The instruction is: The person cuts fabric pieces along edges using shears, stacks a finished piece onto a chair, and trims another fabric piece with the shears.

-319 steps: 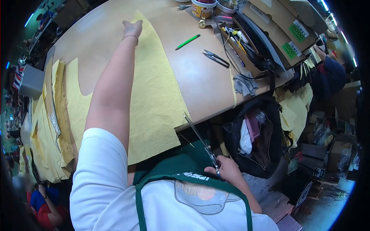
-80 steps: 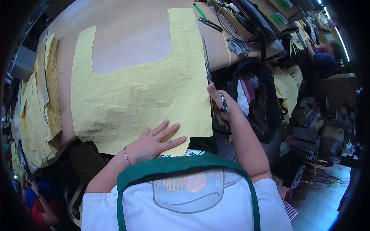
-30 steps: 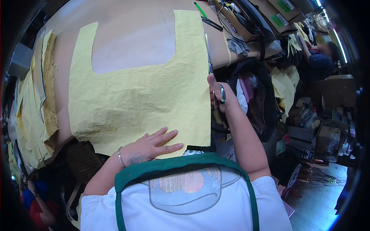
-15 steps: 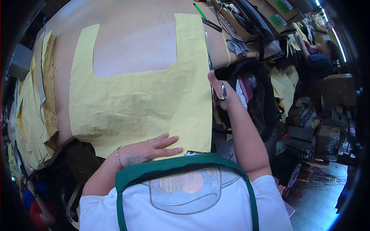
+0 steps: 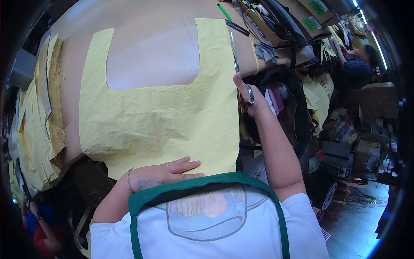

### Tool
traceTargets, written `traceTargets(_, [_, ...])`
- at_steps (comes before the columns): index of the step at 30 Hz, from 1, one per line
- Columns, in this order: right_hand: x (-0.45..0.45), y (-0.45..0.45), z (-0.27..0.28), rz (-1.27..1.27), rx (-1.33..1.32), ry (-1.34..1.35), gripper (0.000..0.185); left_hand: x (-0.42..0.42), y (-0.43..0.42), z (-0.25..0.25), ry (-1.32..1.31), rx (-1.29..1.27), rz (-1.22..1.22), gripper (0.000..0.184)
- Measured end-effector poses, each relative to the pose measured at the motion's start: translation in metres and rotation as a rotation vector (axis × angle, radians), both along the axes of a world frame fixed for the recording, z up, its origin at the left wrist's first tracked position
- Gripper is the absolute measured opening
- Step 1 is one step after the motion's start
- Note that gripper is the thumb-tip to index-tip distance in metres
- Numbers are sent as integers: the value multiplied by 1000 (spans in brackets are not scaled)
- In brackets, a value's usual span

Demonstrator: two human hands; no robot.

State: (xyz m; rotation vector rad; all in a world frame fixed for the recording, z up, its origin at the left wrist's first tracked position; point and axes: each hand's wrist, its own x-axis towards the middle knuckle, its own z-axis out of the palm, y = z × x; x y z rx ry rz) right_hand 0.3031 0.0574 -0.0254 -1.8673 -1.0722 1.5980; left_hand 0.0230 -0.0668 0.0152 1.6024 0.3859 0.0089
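Observation:
A yellow fabric piece (image 5: 159,116) with a U-shaped cutout lies over the tan table (image 5: 142,52) and hangs past its near edge. My left hand (image 5: 174,170) rests flat on the fabric's lower edge, fingers apart. At the fabric's right edge, my right hand (image 5: 252,101) is closed round the handles of the metal scissors (image 5: 235,56). Their blades point away from me along that edge. How far the blades are apart cannot be made out.
Stacked yellow fabric (image 5: 41,125) lies at the left. Small black snips (image 5: 237,27), a green pencil (image 5: 224,11) and cardboard boxes (image 5: 304,17) are at the upper right. A black bag (image 5: 295,116) hangs beside my right arm. Other people (image 5: 360,69) are at the far right and lower left.
Over the last second the fabric has slid slightly toward me, with my left hand moving down along with it. My right hand and the scissors have shifted a little farther away from me.

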Motion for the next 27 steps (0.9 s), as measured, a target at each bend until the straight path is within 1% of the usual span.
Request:
traceTargets(12, [6,-7,1,12,53,-63,73,0,-1,0,-11,21,-6,42])
traceTargets(18, [-1,-13,12,-40,75,-39,70,0,-1,-1,-5,17,-5,42])
traceTargets(21, [0,-12,3,-66,67,-37,66,1,-1,0,-8,18,-4,42])
traceTargets(24, [4,-10,5,1,12,-64,68,0,-2,0,-11,22,-1,42])
traceTargets(27, [2,-5,-3,-26,1,-28,76,-2,-4,-1,-3,12,6,42])
